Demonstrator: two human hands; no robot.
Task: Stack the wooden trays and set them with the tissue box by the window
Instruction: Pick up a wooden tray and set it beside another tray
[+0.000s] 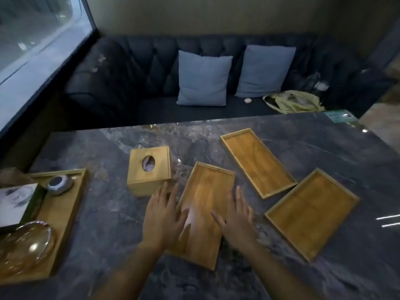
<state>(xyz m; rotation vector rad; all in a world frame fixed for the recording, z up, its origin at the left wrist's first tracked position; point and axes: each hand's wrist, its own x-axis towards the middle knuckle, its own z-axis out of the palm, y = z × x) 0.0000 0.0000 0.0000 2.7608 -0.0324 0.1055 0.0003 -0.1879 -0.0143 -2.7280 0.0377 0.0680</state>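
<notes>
Three empty wooden trays lie on the dark marble table. The nearest tray is in the middle, and both hands hover at its long sides. My left hand is at its left edge with fingers spread, my right hand at its right edge, thumb over the tray floor. Neither hand grips anything. A narrow tray lies further back to the right. A wide tray lies at the right. The wooden tissue box, with an oval opening on top, stands just left of the nearest tray.
A fourth wooden tray at the left edge holds a glass bowl, a small grey dish and a printed card. The window is at the far left. A dark sofa with two blue cushions stands behind the table.
</notes>
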